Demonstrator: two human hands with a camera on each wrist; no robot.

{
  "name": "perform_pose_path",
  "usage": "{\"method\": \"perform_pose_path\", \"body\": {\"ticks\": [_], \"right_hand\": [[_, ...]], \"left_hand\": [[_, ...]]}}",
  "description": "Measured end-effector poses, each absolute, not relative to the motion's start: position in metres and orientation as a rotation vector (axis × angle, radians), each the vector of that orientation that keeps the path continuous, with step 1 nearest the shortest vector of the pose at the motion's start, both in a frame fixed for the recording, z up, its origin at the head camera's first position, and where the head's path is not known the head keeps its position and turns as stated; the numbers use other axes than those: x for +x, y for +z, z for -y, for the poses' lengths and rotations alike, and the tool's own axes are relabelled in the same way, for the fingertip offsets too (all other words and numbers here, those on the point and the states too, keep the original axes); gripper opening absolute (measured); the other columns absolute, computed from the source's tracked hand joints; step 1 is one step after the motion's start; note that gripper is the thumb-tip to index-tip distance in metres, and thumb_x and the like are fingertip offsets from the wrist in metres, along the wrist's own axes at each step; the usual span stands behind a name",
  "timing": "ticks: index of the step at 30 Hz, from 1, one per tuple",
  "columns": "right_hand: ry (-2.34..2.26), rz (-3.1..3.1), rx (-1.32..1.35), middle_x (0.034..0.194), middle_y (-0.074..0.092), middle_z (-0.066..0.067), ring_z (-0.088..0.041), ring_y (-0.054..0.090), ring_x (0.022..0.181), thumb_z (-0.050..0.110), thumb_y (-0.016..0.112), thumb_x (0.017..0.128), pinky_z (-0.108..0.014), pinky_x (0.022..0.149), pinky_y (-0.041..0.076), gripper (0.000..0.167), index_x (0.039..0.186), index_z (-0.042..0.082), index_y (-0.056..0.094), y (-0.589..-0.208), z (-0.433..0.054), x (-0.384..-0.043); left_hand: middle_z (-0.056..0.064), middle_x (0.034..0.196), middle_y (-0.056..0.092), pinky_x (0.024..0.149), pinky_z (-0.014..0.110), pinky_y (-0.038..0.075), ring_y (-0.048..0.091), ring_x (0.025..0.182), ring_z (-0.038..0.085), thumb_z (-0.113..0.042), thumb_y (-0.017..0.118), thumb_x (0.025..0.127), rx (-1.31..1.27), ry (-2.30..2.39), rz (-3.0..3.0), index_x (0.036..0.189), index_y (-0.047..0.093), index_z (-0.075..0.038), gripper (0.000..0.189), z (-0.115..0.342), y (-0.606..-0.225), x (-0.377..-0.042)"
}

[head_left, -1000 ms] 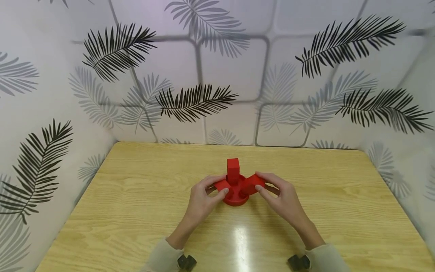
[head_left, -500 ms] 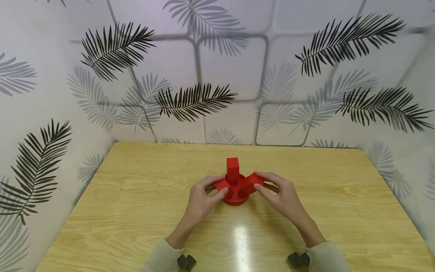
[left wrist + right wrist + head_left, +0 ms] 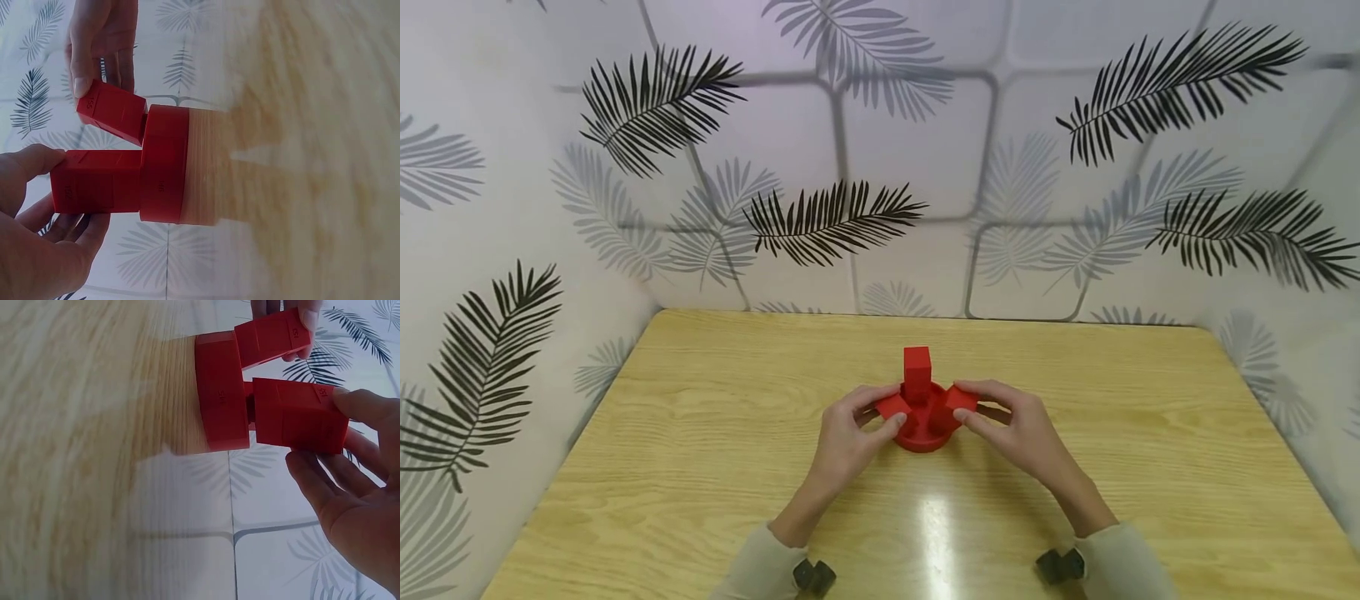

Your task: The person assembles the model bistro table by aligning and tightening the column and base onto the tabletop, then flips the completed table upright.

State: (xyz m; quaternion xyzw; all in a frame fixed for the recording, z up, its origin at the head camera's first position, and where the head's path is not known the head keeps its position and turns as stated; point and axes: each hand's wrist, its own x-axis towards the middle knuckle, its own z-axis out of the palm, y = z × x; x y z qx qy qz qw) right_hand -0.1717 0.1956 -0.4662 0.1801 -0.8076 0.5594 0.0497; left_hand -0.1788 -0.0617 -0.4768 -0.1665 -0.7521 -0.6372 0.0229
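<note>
A round red base (image 3: 922, 446) sits on the table, with one red rectangular block (image 3: 917, 368) standing upright at its back. My left hand (image 3: 846, 437) pinches the left red block (image 3: 103, 181) between thumb and fingers; its lower end meets the base's rim in the left wrist view. On the other side, my right hand (image 3: 1024, 432) pinches a second red block (image 3: 300, 415) near its top. That block leans outward in the left wrist view. A narrow red neck shows between its lower end and the base in the right wrist view. Small markings are on the blocks.
The wood-grain table (image 3: 700, 467) extends around the base on all sides. Leaf-patterned wall covering (image 3: 917, 267) rises behind it and at both sides. Black devices (image 3: 814, 577) sit at both wrists.
My right hand has moved slightly left and turned its block from a strong tilt to more upright over the base. The left hand keeps its hold on its block, almost still.
</note>
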Motion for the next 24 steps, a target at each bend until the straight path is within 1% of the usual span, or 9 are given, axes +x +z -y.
{"method": "perform_pose_path", "body": {"ticks": [4,6,8,11,14,16,18,20,24], "right_hand": [[1.629,2.521,0.556,0.125,0.071,-0.007,-0.024,0.070,0.105,0.018,0.081,0.091,-0.032,0.087,0.061,0.041,0.130,0.011,0.070,-0.466,-0.195,-0.172],[1.572,2.550,0.563,0.124,0.071,-0.006,-0.024,0.071,0.100,0.023,0.083,0.089,-0.033,0.085,0.062,0.045,0.131,0.013,0.069,-0.465,-0.195,-0.172],[1.543,2.572,0.580,0.125,0.071,-0.007,-0.024,0.071,0.099,0.024,0.083,0.088,-0.035,0.085,0.062,0.048,0.132,0.013,0.069,-0.465,-0.196,-0.172],[1.549,2.590,0.627,0.127,0.070,-0.010,-0.027,0.071,0.102,0.021,0.082,0.089,-0.040,0.087,0.062,0.047,0.133,0.010,0.068,-0.463,-0.199,-0.171],[1.596,2.581,0.671,0.129,0.069,-0.011,-0.029,0.070,0.109,0.014,0.080,0.091,-0.042,0.090,0.060,0.043,0.131,0.006,0.069,-0.461,-0.203,-0.170],[1.634,2.567,0.681,0.126,0.070,-0.010,-0.029,0.068,0.113,0.013,0.080,0.090,-0.042,0.092,0.059,0.039,0.127,0.006,0.070,-0.460,-0.202,-0.171],[1.659,2.562,0.672,0.121,0.072,-0.007,-0.026,0.069,0.113,0.015,0.082,0.089,-0.040,0.093,0.059,0.035,0.121,0.007,0.072,-0.459,-0.200,-0.172],[1.657,2.562,0.665,0.117,0.073,-0.004,-0.024,0.071,0.107,0.018,0.084,0.088,-0.038,0.090,0.060,0.034,0.118,0.009,0.071,-0.460,-0.197,-0.174],[1.559,2.585,0.718,0.120,0.071,-0.003,-0.022,0.071,0.100,0.020,0.084,0.087,-0.033,0.079,0.063,0.044,0.127,0.011,0.069,-0.460,-0.191,-0.178]], "left_hand": [[0.013,0.121,0.069,0.098,0.041,0.056,0.068,0.111,0.028,-0.003,0.077,0.091,-0.515,-1.985,2.322,0.127,0.070,0.002,0.037,0.063,-0.477,-0.179],[0.013,0.121,0.069,0.099,0.041,0.056,0.068,0.111,0.027,-0.003,0.078,0.091,-0.518,-1.992,2.321,0.127,0.070,0.002,0.037,0.063,-0.477,-0.178],[0.013,0.120,0.069,0.099,0.041,0.056,0.068,0.112,0.027,-0.004,0.078,0.091,-0.517,-1.996,2.317,0.127,0.070,0.002,0.037,0.063,-0.476,-0.178],[0.012,0.120,0.069,0.098,0.041,0.056,0.068,0.111,0.027,-0.004,0.078,0.091,-0.513,-1.992,2.315,0.127,0.070,0.002,0.037,0.063,-0.476,-0.178],[0.011,0.120,0.070,0.098,0.042,0.056,0.068,0.111,0.027,-0.004,0.078,0.091,-0.505,-1.984,2.321,0.126,0.070,0.002,0.037,0.063,-0.476,-0.177],[0.011,0.120,0.070,0.098,0.042,0.056,0.068,0.111,0.027,-0.004,0.078,0.091,-0.500,-1.979,2.327,0.126,0.070,0.002,0.037,0.063,-0.476,-0.177],[0.011,0.120,0.070,0.098,0.042,0.056,0.068,0.111,0.027,-0.004,0.078,0.091,-0.493,-1.974,2.332,0.126,0.070,0.002,0.037,0.063,-0.475,-0.176],[0.011,0.120,0.070,0.098,0.041,0.056,0.068,0.111,0.027,-0.004,0.077,0.091,-0.491,-1.966,2.338,0.127,0.070,0.002,0.037,0.063,-0.474,-0.176],[0.011,0.120,0.070,0.098,0.040,0.056,0.068,0.111,0.027,-0.004,0.077,0.091,-0.491,-1.958,2.343,0.127,0.070,0.002,0.037,0.063,-0.474,-0.177]]}}
